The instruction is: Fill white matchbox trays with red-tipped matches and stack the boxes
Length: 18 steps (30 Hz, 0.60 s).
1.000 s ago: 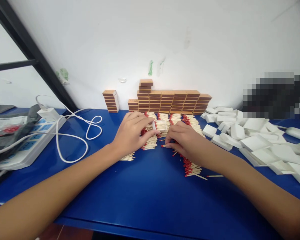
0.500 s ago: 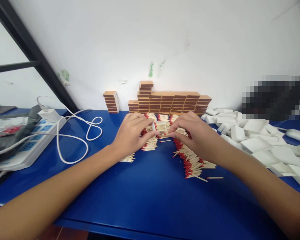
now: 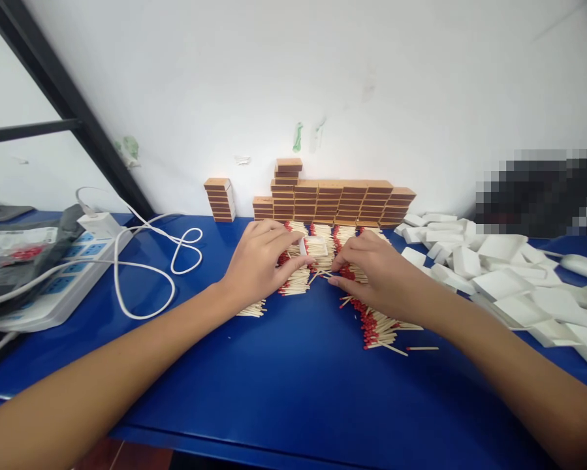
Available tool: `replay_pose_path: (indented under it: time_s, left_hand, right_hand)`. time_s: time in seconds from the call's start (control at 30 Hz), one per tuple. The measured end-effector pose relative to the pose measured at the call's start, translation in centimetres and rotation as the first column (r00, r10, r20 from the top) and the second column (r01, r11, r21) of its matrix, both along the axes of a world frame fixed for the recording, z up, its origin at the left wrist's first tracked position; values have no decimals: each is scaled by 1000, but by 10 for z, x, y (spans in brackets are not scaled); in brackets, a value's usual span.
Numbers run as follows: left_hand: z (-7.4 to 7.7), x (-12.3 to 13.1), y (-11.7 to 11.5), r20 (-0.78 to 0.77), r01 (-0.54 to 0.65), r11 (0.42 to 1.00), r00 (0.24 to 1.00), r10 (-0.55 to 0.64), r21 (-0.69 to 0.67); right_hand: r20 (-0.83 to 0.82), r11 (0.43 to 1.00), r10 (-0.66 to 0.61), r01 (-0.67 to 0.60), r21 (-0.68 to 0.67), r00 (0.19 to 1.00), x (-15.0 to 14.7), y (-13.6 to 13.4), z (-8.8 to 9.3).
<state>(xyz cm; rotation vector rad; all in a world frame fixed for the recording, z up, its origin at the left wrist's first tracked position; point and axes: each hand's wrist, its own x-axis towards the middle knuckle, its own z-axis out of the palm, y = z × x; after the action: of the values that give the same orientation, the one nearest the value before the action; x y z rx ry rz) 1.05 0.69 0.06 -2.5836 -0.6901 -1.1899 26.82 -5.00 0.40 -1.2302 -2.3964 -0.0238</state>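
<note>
1. My left hand (image 3: 260, 261) grips the matchbox tray (image 3: 303, 247), its long axis running sideways.
2. My right hand (image 3: 335, 273) is just right of it, by loose matchsticks (image 3: 323, 272); pinching one or not, I cannot tell.

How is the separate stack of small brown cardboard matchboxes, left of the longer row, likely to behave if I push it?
The separate matchbox stack would probably tip easily, being several boxes high but only one box wide. Its layers might also slide apart, as no binding shows.
</note>
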Motion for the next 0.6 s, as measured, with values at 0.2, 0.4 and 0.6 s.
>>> replay_pose_path:
  time_s: [0.2, 0.4, 0.6]
  left_hand:
    - [-1, 1, 0, -12, 4, 1000, 1000, -4, 11]
    - [-1, 1, 1, -23, 2, 1000, 1000, -2, -3]
    - [0, 1, 0, -24, -10, 1000, 1000, 10, -3]
  right_hand:
    - [53, 1000, 12, -13, 22, 999, -6, 2, -11]
    - [-21, 999, 46, -46, -6, 999, -6, -1, -2]
    - [-140, 995, -51, 39, -89, 989, -3, -3, 6]
